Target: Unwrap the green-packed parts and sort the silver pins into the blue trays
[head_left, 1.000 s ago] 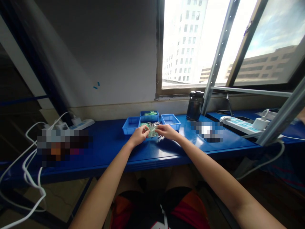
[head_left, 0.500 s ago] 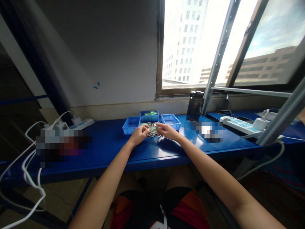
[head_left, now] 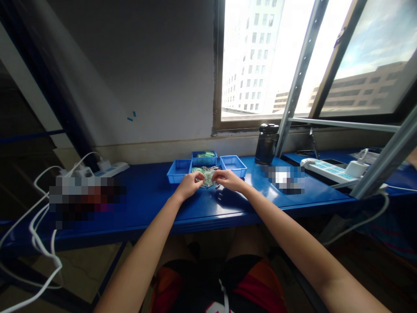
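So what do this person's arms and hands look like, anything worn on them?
Both forearms are bare, with no sleeves in view. The left hand and right hand wear no gloves, and no watch or bracelet shows.

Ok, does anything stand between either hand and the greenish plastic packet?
Nothing visible does: the left hand and right hand have their fingers at opposite sides of the greenish plastic packet. Loose metal pieces show around it, not blocking either hand.

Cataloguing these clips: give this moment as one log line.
left hand: holding greenish packet | right hand: holding same packet | around: metal pieces | nearby: three blue trays
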The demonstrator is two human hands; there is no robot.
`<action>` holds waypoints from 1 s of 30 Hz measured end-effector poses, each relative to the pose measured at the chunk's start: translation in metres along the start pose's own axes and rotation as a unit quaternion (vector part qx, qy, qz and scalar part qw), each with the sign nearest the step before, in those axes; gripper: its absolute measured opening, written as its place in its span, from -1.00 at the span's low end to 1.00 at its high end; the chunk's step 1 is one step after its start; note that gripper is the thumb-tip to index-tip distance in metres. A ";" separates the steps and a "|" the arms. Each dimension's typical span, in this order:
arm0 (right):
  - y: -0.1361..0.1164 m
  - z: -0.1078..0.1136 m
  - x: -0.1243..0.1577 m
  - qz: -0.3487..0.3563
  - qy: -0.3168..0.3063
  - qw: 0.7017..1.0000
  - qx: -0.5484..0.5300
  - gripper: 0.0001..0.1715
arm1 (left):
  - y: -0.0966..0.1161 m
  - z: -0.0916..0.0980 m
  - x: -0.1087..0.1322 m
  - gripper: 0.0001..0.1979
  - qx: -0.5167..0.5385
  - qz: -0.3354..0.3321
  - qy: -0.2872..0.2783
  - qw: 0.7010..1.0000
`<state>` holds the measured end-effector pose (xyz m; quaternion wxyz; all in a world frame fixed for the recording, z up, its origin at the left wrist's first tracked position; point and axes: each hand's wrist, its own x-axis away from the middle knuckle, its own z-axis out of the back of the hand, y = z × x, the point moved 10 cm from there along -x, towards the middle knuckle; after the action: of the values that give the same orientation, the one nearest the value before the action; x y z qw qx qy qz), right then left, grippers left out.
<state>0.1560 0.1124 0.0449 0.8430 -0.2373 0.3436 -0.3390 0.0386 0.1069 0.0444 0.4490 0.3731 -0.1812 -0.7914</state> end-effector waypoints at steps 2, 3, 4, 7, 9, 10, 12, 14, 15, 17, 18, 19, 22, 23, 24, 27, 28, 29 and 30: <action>-0.002 0.000 0.001 -0.003 -0.006 1.000 0.012 -0.78 | -0.002 -0.002 0.000 -0.85 0.009 0.005 -0.007 1.000; -0.003 -0.001 0.001 -0.005 -0.008 1.000 0.016 -0.79 | -0.003 -0.003 0.000 -0.85 0.014 0.008 -0.010 1.000; -0.004 -0.001 0.002 -0.006 -0.010 1.000 0.020 -0.80 | -0.004 -0.004 0.000 -0.83 0.020 0.010 -0.012 1.000; -0.005 0.000 0.002 0.000 -0.006 1.000 0.029 -0.82 | -0.006 -0.002 0.000 -0.72 0.037 0.010 -0.003 0.999; -0.005 0.000 0.001 0.007 -0.002 0.999 0.038 -0.83 | -0.006 0.000 0.000 -0.59 0.049 0.005 0.011 0.999; -0.005 0.000 0.001 0.011 0.000 0.999 0.043 -0.84 | -0.005 0.001 0.000 -0.54 0.056 0.002 0.016 0.998; -0.005 0.000 0.001 0.018 0.000 0.998 0.054 -0.83 | -0.001 0.001 0.000 -0.56 0.064 -0.009 0.013 0.998; -0.009 -0.001 0.001 0.034 -0.007 0.998 0.061 -0.80 | 0.007 -0.002 0.001 -0.69 0.060 -0.032 -0.003 0.998; -0.012 -0.002 0.002 0.045 -0.011 0.997 0.064 -0.78 | 0.010 -0.003 0.001 -0.73 0.055 -0.044 -0.009 0.997; -0.018 -0.003 0.003 0.068 -0.017 0.995 0.068 -0.75 | 0.016 -0.003 0.002 -0.77 0.045 -0.060 -0.011 0.997; -0.021 -0.004 0.003 0.076 -0.017 0.994 0.071 -0.73 | 0.017 -0.003 0.002 -0.77 0.044 -0.063 -0.010 0.997; -0.022 -0.003 0.003 0.080 -0.015 0.994 0.076 -0.71 | 0.017 -0.004 0.002 -0.76 0.046 -0.063 -0.011 0.997; -0.023 -0.004 0.003 0.077 -0.011 0.992 0.097 -0.65 | 0.016 -0.008 0.003 -0.76 0.059 -0.062 -0.024 0.996; -0.022 -0.004 0.003 0.071 -0.012 0.992 0.103 -0.64 | 0.017 -0.010 0.003 -0.76 0.063 -0.064 -0.032 0.995; -0.020 -0.005 0.002 0.065 -0.014 0.992 0.107 -0.64 | 0.017 -0.012 0.004 -0.75 0.066 -0.068 -0.041 0.995; -0.016 -0.007 0.002 0.052 -0.019 0.993 0.108 -0.65 | 0.020 -0.017 0.005 -0.74 0.065 -0.082 -0.064 0.992; -0.015 -0.007 0.002 0.050 -0.020 0.993 0.104 -0.67 | 0.020 -0.017 0.004 -0.74 0.065 -0.082 -0.066 0.992; -0.014 -0.008 0.001 0.048 -0.022 0.994 0.099 -0.69 | 0.018 -0.016 0.004 -0.74 0.065 -0.077 -0.061 0.993; -0.013 -0.008 0.001 0.046 -0.021 0.994 0.094 -0.71 | 0.016 -0.014 0.003 -0.74 0.064 -0.067 -0.048 0.995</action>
<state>0.1456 0.1021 0.0476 0.8835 -0.1482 0.3026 -0.3255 0.0573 0.0968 0.0437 0.3613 0.3734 -0.2273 -0.8237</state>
